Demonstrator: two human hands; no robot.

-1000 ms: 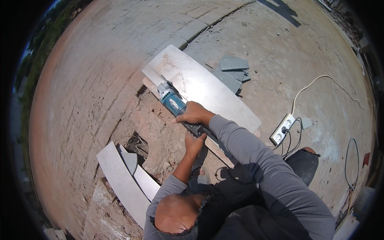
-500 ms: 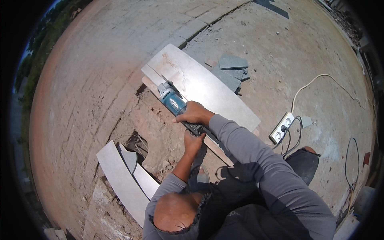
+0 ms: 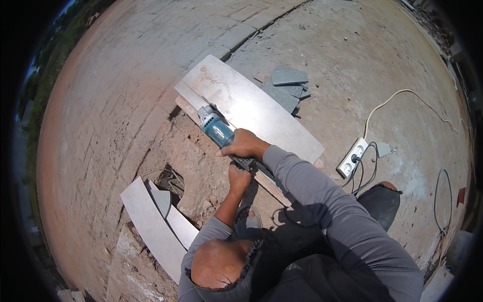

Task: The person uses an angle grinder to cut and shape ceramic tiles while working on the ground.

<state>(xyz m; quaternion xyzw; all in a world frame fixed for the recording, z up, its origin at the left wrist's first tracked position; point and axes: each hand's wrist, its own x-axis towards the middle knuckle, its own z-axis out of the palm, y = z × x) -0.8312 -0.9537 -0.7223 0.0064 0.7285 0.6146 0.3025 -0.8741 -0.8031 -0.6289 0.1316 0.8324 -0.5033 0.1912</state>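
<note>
A teal angle grinder [image 3: 217, 130] lies across the left part of a large pale tile [image 3: 251, 95], its disc close against the tile's surface. A straight cut line runs near the tile's left edge, leaving a narrow strip beside it. My right hand [image 3: 244, 144] is wrapped round the middle of the grinder's body from above. Behind it, my left hand [image 3: 238, 177] closes round the grinder's rear handle; its fingers are partly hidden. Whether the disc is spinning I cannot make out.
Several grey-green tile offcuts [image 3: 288, 86] lie beyond the tile. To the right is a white power strip [image 3: 351, 158] with a plugged-in black cord and a pale cable. At lower left, pale tile pieces [image 3: 146, 216] rest beside a hole [image 3: 173, 183] in the broken ground.
The whole view has shifted slightly. Both hands keep their grip on the grinder, which stays at nearly the same place along the cut line.
</note>
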